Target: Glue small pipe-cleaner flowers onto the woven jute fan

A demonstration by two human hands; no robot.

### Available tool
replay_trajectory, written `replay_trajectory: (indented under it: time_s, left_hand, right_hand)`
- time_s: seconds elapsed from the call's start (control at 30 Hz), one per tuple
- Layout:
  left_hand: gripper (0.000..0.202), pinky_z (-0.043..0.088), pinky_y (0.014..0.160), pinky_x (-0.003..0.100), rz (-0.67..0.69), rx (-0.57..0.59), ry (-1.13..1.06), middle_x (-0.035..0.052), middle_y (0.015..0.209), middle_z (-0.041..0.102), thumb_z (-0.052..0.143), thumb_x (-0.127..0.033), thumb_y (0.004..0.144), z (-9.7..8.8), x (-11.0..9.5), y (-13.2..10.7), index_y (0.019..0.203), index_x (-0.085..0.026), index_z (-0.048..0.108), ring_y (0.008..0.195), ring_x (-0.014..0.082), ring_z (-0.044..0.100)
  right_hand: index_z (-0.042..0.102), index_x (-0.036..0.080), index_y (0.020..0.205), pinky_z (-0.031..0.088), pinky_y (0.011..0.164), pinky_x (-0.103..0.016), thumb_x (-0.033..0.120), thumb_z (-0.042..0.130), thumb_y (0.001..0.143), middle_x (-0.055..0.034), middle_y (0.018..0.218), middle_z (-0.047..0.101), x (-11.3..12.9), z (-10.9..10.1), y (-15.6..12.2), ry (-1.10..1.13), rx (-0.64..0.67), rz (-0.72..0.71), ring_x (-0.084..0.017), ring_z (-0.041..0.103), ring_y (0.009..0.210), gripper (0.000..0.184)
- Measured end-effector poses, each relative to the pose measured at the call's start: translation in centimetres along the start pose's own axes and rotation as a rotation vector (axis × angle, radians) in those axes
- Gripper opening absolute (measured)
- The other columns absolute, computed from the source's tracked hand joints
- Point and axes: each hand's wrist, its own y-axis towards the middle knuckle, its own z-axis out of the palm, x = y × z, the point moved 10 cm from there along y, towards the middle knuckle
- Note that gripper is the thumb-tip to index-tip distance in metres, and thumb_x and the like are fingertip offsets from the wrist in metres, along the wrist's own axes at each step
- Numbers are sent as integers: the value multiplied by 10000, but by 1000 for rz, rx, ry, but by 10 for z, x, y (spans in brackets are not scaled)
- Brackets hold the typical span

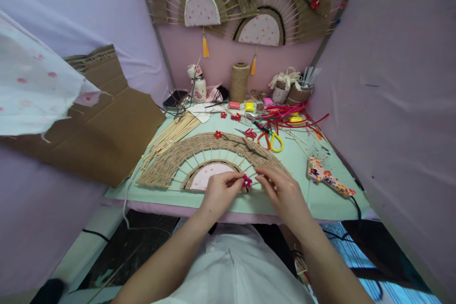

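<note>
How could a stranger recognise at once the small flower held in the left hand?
On the pale green table lies a half-round fan. Over its lower part, the left hand pinches the small flower. Its magenta colour sets it apart from the red flower on the fan.

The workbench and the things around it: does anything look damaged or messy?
Yes. The cardboard at left has a ragged top edge, and the spotted cloth in front trails loose threads. Red strips lie tangled at back right. Dark specks litter the surface behind the patterned glue gun.
</note>
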Motion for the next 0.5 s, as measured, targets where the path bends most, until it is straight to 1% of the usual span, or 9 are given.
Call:
replay_trajectory:
  time_s: [0.03, 0.1, 0.17, 0.2, 0.27, 0.33, 0.37, 0.43, 0.5]
  left_hand:
    - [211, 547, 794, 316, 4, 9, 16, 70, 897, 774, 622, -215, 787, 1, -1, 0, 913, -171, 785, 832, 215, 714]
    - [190, 537, 801, 312, 25, 32, 39, 64, 884, 772, 624, -198, 781, 4, -5, -2, 886, -176, 780, 826, 208, 710]
    - [156, 534, 793, 305, 24, 40, 1, 62, 863, 765, 646, -185, 760, 6, -7, -3, 859, -171, 765, 810, 199, 703]
    - [144, 536, 779, 301, 1, 43, -55, 61, 849, 760, 664, -189, 748, 6, -5, -3, 859, -167, 754, 795, 194, 699]
    - [164, 543, 748, 297, -97, 66, -225, 62, 825, 749, 703, -232, 734, 8, 3, -3, 877, -156, 733, 759, 184, 694]
    - [232, 548, 735, 296, -207, 108, -410, 65, 808, 742, 730, -303, 733, 14, 12, -4, 906, -147, 726, 735, 174, 691]
    - [263, 547, 736, 293, -239, 124, -482, 67, 805, 741, 745, -331, 727, 17, 15, -4, 909, -143, 728, 729, 168, 689]
    - [300, 542, 744, 279, -247, 122, -563, 67, 808, 740, 792, -349, 686, 19, 15, -4, 893, -138, 742, 725, 153, 681]
    - [307, 536, 747, 266, -219, 102, -592, 64, 818, 742, 835, -335, 641, 20, 14, -3, 863, -139, 755, 723, 140, 670]
  right_hand:
    - [676, 202, 999, 497, 773, -323, 242, 532, 945, -72, 942, 711, 2, 0, 1, 7, 3, -22, -203, 650, 879, 158]
    - [689, 208, 977, 499, 770, -332, 231, 549, 932, -67, 919, 713, 6, 5, 3, 22, 45, -61, -208, 647, 874, 149]
    - [703, 215, 942, 497, 748, -329, 219, 559, 919, -58, 888, 714, 6, 13, 2, 42, 94, -55, -205, 648, 843, 146]
    - [709, 219, 921, 495, 733, -323, 216, 561, 912, -53, 867, 714, 3, 16, 2, 59, 105, -30, -201, 649, 822, 149]
    - [717, 221, 866, 495, 694, -307, 231, 573, 893, -47, 824, 715, -7, 17, 1, 123, 81, 64, -190, 651, 773, 146]
    - [718, 214, 822, 502, 653, -293, 286, 605, 864, -45, 790, 721, -22, 15, -1, 248, 23, 213, -182, 654, 724, 140]
    - [718, 208, 811, 506, 635, -289, 324, 625, 846, -46, 780, 726, -30, 15, -3, 325, 0, 296, -180, 656, 701, 153]
    - [721, 196, 802, 510, 597, -284, 392, 660, 803, -48, 754, 731, -44, 19, -8, 462, -29, 437, -180, 656, 657, 205]
    - [723, 189, 798, 509, 576, -283, 431, 682, 768, -50, 733, 729, -49, 22, -11, 534, -40, 506, -181, 653, 633, 247]
